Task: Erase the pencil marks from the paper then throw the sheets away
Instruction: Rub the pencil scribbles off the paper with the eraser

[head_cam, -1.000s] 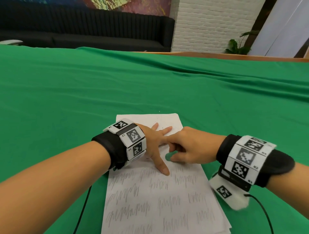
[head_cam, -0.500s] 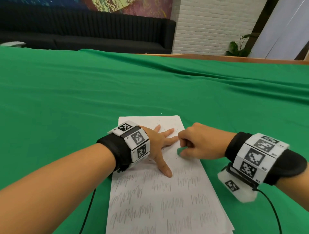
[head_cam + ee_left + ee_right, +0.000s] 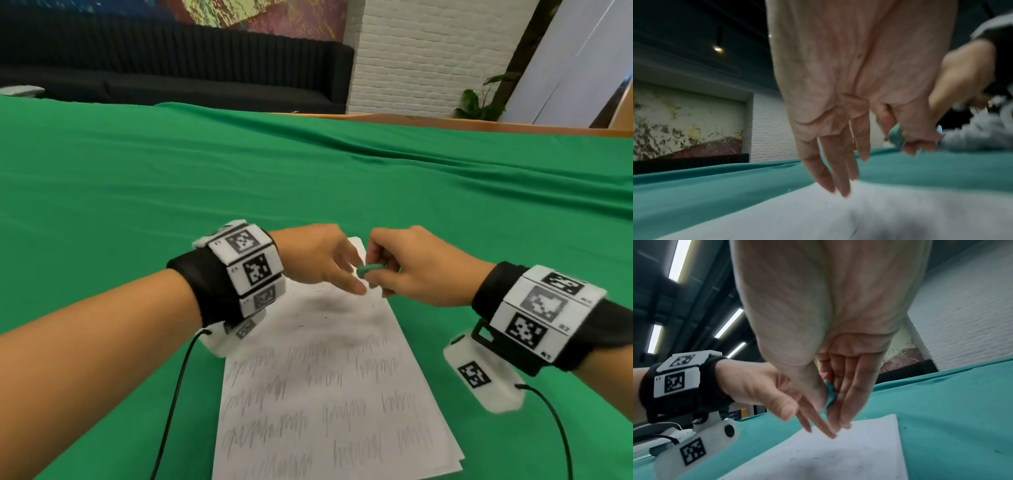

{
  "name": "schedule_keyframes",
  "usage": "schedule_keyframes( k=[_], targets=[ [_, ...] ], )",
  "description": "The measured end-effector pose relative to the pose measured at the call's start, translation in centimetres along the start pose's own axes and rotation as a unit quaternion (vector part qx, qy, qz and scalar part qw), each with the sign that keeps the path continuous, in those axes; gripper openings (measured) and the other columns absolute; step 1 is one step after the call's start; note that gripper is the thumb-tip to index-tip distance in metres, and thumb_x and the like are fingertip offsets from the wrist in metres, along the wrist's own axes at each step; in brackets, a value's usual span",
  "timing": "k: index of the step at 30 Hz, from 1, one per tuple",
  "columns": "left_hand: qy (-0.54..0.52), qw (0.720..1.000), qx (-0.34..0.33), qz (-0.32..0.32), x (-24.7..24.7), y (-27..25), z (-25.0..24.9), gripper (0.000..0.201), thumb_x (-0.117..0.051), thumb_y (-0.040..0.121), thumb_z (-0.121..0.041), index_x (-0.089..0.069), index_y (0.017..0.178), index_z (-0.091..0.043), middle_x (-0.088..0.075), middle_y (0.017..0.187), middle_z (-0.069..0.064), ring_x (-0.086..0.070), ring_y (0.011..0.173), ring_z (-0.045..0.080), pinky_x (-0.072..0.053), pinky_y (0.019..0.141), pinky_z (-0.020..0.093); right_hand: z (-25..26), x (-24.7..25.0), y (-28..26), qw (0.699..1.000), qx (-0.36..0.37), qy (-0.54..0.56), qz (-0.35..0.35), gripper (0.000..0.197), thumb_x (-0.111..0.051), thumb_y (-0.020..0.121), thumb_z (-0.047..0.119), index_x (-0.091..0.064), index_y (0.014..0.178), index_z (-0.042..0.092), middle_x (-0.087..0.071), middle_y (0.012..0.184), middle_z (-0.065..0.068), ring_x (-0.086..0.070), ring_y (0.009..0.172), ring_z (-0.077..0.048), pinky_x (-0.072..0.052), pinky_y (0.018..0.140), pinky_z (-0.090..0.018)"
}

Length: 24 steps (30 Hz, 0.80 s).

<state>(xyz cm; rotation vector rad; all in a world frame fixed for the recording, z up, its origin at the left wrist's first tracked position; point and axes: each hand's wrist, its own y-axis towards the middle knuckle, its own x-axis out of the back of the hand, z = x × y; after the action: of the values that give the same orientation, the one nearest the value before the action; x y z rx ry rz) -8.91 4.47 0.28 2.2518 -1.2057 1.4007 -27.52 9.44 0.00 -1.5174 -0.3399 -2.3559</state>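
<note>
A stack of white sheets (image 3: 325, 394) lies on the green cloth. Pencil scribbles cover the near part of the top sheet; the far part is blank, with dark crumbs on it. My right hand (image 3: 404, 270) pinches a small green eraser (image 3: 371, 268) between thumb and fingers, lifted just above the sheet's far right edge. The eraser (image 3: 829, 395) also shows in the right wrist view. My left hand (image 3: 337, 270) hovers beside it over the far end, holding nothing. Its straight fingers (image 3: 838, 170) point down at the paper (image 3: 838, 219).
Green cloth (image 3: 137, 205) covers the wide table on all sides of the sheets. A wooden table edge (image 3: 445, 121) runs along the far right. Beyond it stand a black sofa (image 3: 171, 68), a white brick wall and a plant (image 3: 479, 102). Black cables trail from both wrist cameras.
My left hand has lifted off the sheet it was pressing flat. My right hand has raised the eraser off the paper. Both hands now sit nearer the sheet's far end.
</note>
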Motion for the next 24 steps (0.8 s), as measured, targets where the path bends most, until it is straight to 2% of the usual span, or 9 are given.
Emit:
schedule_keyframes(
  k=[2,6,11,13,15,17,19,21,24],
  targets=[
    [-0.063,0.997,-0.013,-0.044,0.5,-1.2,-0.3,0.027,-0.069,0.091,-0.029,-0.071,0.110,-0.010,-0.075,0.100,0.004,-0.072,0.088,0.010,-0.059,0.079,0.032,1.1,-0.2,0.3,0.998,0.009,0.056,-0.042,0.016,-0.066,0.091,0.016,-0.051,0.094,0.013,-0.071,0.073,0.000,-0.070,0.060,-0.009,-0.057,0.061,-0.031],
    [-0.120,0.983,0.011,-0.141,0.6,-4.1,0.5,0.013,-0.071,0.089,-0.016,-0.071,0.091,-0.003,-0.075,0.081,0.005,-0.074,0.072,0.013,-0.052,0.056,0.019,3.7,-0.5,0.8,0.992,0.015,0.112,-0.061,0.023,-0.073,0.087,0.021,-0.054,0.092,0.010,-0.073,0.072,-0.002,-0.071,0.058,-0.013,-0.060,0.060,-0.035],
    [-0.130,0.979,0.045,-0.149,0.0,-8.9,2.9,0.017,-0.074,0.087,-0.020,-0.067,0.078,-0.007,-0.074,0.071,0.004,-0.073,0.067,0.015,-0.052,0.056,0.019,6.9,-2.6,1.7,0.993,0.035,0.111,-0.023,0.023,-0.076,0.084,0.028,-0.063,0.086,0.009,-0.072,0.069,-0.001,-0.069,0.059,-0.011,-0.057,0.059,-0.027],
    [-0.092,0.984,0.054,-0.140,-0.3,-10.8,4.0,0.016,-0.074,0.088,-0.021,-0.069,0.080,-0.008,-0.074,0.071,0.000,-0.072,0.065,0.009,-0.051,0.057,0.017,7.7,-3.6,2.3,0.998,0.046,0.037,0.010,0.029,-0.075,0.083,0.041,-0.064,0.095,0.016,-0.072,0.082,0.006,-0.068,0.074,-0.008,-0.057,0.071,-0.031],
    [-0.021,0.988,0.061,-0.138,-0.7,-12.4,5.1,0.012,-0.074,0.087,-0.025,-0.073,0.082,-0.015,-0.073,0.069,-0.006,-0.065,0.059,0.002,-0.044,0.056,0.011,8.4,-4.4,2.7,0.996,0.042,-0.034,0.072,0.052,-0.069,0.080,0.058,-0.059,0.116,0.021,-0.067,0.111,0.008,-0.063,0.098,-0.008,-0.053,0.087,-0.032],
    [0.031,0.988,0.072,-0.133,-1.2,-13.6,6.2,0.011,-0.074,0.086,-0.029,-0.075,0.081,-0.019,-0.071,0.067,-0.008,-0.060,0.059,0.003,-0.042,0.056,0.014,9.0,-5.2,2.9,0.984,0.029,-0.091,0.151,0.084,-0.064,0.075,0.072,-0.042,0.140,0.023,-0.049,0.141,0.006,-0.050,0.124,-0.011,-0.043,0.104,-0.033],
    [0.038,0.988,0.087,-0.119,-1.9,-14.4,6.8,0.010,-0.075,0.084,-0.028,-0.075,0.081,-0.018,-0.071,0.067,-0.008,-0.060,0.060,0.004,-0.046,0.060,0.019,9.4,-5.8,2.8,0.969,0.021,-0.124,0.211,0.110,-0.064,0.067,0.079,-0.020,0.153,0.026,-0.023,0.159,0.006,-0.030,0.142,-0.014,-0.030,0.116,-0.037],
    [0.019,0.990,0.091,-0.105,-2.6,-14.7,7.2,0.016,-0.074,0.085,-0.032,-0.072,0.083,-0.016,-0.071,0.067,-0.006,-0.063,0.061,0.005,-0.050,0.063,0.022,9.8,-6.4,2.7,0.958,0.010,-0.149,0.246,0.124,-0.066,0.061,0.082,-0.003,0.155,0.031,0.001,0.164,0.009,-0.007,0.150,-0.015,-0.019,0.121,-0.043],
    [0.021,0.990,0.092,-0.103,-3.7,-14.6,7.4,0.024,-0.071,0.086,-0.040,-0.067,0.082,-0.016,-0.070,0.068,-0.007,-0.062,0.060,0.004,-0.048,0.061,0.019,10.0,-7.0,2.9,0.938,-0.025,-0.186,0.290,0.135,-0.069,0.054,0.084,0.011,0.153,0.038,0.019,0.162,0.010,0.012,0.151,-0.019,-0.013,0.121,-0.054]
  ],
)
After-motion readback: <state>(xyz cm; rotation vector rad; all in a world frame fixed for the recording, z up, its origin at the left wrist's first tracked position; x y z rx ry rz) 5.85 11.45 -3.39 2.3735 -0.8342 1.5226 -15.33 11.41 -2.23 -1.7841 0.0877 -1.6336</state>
